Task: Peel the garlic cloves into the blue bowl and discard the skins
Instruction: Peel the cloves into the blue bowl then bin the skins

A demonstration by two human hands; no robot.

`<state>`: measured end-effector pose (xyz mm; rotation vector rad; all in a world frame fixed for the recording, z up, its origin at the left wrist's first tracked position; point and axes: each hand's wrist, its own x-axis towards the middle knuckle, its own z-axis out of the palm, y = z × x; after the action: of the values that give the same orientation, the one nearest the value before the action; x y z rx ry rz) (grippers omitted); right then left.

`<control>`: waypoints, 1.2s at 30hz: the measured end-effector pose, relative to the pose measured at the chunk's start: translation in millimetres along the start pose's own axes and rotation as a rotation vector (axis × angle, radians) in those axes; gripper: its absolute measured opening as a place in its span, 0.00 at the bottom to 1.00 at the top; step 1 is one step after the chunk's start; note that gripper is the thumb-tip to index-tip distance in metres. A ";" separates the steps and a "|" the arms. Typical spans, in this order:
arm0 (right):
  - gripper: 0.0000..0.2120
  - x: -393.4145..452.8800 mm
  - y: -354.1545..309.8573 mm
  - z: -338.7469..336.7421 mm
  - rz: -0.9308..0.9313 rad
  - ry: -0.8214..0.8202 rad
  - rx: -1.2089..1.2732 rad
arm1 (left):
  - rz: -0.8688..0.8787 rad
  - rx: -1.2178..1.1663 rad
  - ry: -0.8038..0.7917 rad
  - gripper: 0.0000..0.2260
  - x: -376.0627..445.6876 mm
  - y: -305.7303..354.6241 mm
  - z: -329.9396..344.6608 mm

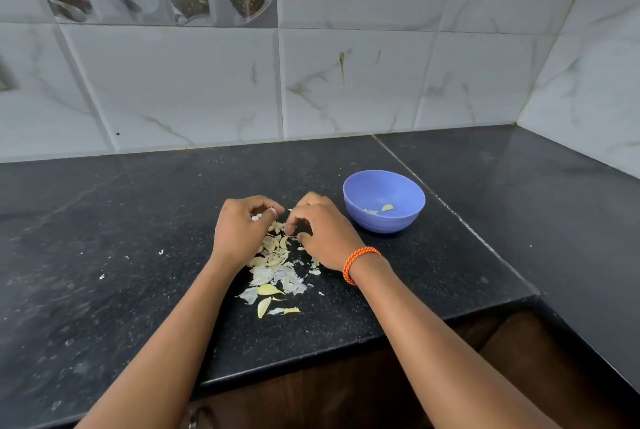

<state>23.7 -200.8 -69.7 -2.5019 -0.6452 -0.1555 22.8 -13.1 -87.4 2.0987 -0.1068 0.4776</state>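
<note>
Black speckled countertop ran into a corner of grey marbled wall tiles. My left hand sat just left of the pile of skins, fingers curled in, thumb and forefinger pinched on something small and pale, probably a clove or a bit of skin; couldn't tell which. My right hand was right beside it, fingers bent and tips close together at the same spot, over the top of the pile; whether it gripped anything, couldn't tell. Orange braided band on the right wrist. Skins lay loose on the counter between and below my hands, with a few yellowish cloves at the near edge of the pile. Scattered white flecks further left. Blue bowl stood upright to the right of my right hand, near but apart, with two pale peeled pieces in its bottom.
</note>
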 end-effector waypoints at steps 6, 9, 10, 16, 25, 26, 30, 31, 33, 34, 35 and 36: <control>0.07 3.7 -8.4 10.9 -0.013 -0.045 -0.118 | 0.004 0.002 -0.021 0.12 0.7 -1.5 2.9; 0.04 2.7 -10.6 11.5 0.000 -0.024 -0.086 | 0.016 0.017 -0.040 0.13 -1.0 -1.7 4.9; 0.05 2.4 -10.5 11.2 0.003 -0.021 -0.081 | 0.020 0.024 -0.046 0.13 -1.6 -2.1 5.3; 0.05 -4.2 -4.0 -0.8 0.036 0.126 0.097 | 0.096 0.040 -0.076 0.13 -1.6 1.2 2.0; 0.14 -15.2 1.6 5.2 0.081 0.116 -0.096 | -0.064 -0.130 -0.037 0.18 0.6 -1.7 -2.9; 0.13 -14.8 -0.9 6.0 0.060 0.101 -0.127 | -0.088 -0.174 -0.029 0.17 1.2 -2.5 -3.7; 0.06 -11.4 -15.8 3.8 -0.010 0.199 -0.181 | -0.180 -0.291 0.032 0.14 2.8 -5.0 -7.8; 0.05 -9.7 -19.7 3.1 -0.006 0.222 -0.191 | -0.198 -0.320 0.057 0.13 2.4 -4.4 -8.4; 0.06 -3.9 -24.9 3.1 0.004 0.224 -0.170 | -0.230 -0.356 0.116 0.13 2.9 -4.0 -9.9; 0.06 -1.4 -27.3 3.9 -0.003 0.202 -0.147 | -0.249 -0.368 0.141 0.13 3.2 -4.2 -10.7; 0.07 0.7 -30.4 4.9 -0.022 0.168 -0.121 | -0.267 -0.383 0.164 0.13 3.7 -4.6 -11.7; 0.09 2.8 -33.0 6.7 -0.051 0.130 -0.102 | -0.281 -0.399 0.183 0.13 4.1 -5.1 -12.6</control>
<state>10.2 -171.8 -58.8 -2.5482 -0.6631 -0.3751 24.1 0.5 -83.9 1.6396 0.1844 0.4345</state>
